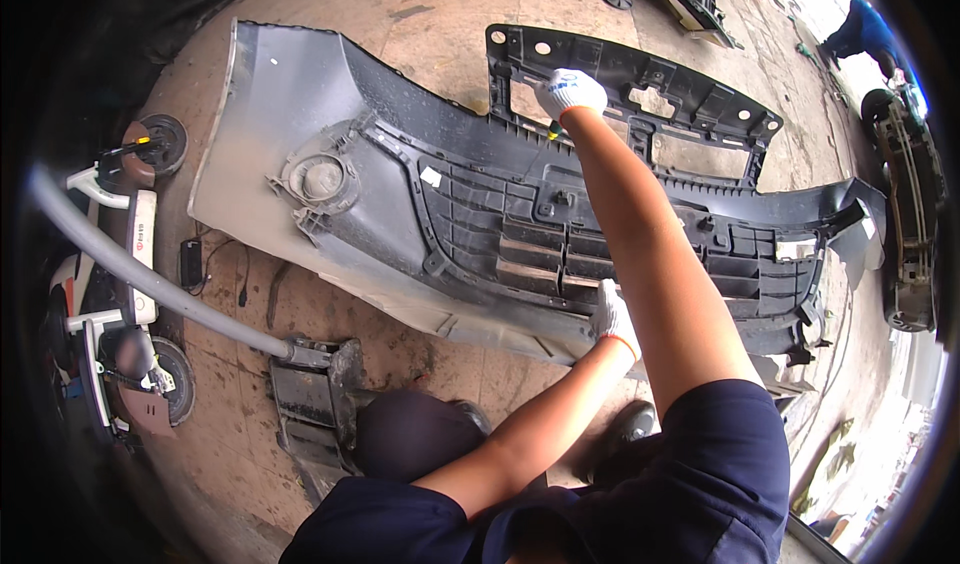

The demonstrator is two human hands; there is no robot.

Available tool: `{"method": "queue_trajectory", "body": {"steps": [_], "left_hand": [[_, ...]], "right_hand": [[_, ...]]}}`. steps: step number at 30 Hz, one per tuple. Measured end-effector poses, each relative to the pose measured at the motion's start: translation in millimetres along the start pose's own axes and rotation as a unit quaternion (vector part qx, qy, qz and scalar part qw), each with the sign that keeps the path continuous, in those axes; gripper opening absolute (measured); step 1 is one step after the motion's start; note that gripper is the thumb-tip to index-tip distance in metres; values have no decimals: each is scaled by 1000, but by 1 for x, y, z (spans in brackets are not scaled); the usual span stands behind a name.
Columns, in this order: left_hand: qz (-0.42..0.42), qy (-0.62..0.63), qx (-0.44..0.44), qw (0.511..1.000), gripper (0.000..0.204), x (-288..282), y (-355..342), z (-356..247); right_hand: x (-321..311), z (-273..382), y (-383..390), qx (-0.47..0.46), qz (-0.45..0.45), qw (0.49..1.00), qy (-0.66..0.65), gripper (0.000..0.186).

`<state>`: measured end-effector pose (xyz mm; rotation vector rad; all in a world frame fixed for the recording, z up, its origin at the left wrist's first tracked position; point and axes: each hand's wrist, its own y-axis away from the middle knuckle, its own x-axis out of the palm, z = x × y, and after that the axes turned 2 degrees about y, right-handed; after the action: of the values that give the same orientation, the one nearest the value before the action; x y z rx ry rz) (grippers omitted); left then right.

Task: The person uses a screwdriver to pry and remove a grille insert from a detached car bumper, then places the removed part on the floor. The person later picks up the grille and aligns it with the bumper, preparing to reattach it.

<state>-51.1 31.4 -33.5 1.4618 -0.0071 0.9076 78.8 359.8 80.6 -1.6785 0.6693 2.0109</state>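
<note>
A large dark car bumper (395, 229) lies with its ribbed inner side up, a grille section in its middle. My right hand (573, 94), in a white knitted glove, is closed in a fist above the bumper's far edge. From below it shows the green-and-yellow end of a screwdriver (554, 132), its thin shaft pointing down toward the bumper. At the near edge of the grille, my left hand (612, 316), also gloved, grips the bumper; part of its fingers is hidden. Beyond the bumper stands a black panel with cut-outs (600, 59), close against its far edge.
A grey pole (170, 299) slants in from the left to a black bracket-like part (310, 394) near my feet. White scooters (140, 264) stand at the left. More car parts (690, 4) lie at the far side, and another bumper (905, 214) is at the right, near a person in blue (868, 34).
</note>
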Motion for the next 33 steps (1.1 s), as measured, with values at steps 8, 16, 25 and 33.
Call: {"method": "queue_trajectory", "body": {"steps": [8, 16, 25, 33], "left_hand": [[-102, 8, 69, 992, 107, 9, 11, -3], [-129, -29, 113, 985, 98, 7, 17, -2], [135, -11, 22, 991, 86, -20, -34, -10], [-104, -40, 62, 992, 117, -1, -11, -9]], "right_hand": [[34, -62, -5, 88, -19, 990, -106, 72], [17, -18, 127, -228, -70, 970, -39, 28], [0, 10, 113, -260, 88, 952, -132, 69], [-90, -131, 226, -186, 111, 966, -140, 68]]}}
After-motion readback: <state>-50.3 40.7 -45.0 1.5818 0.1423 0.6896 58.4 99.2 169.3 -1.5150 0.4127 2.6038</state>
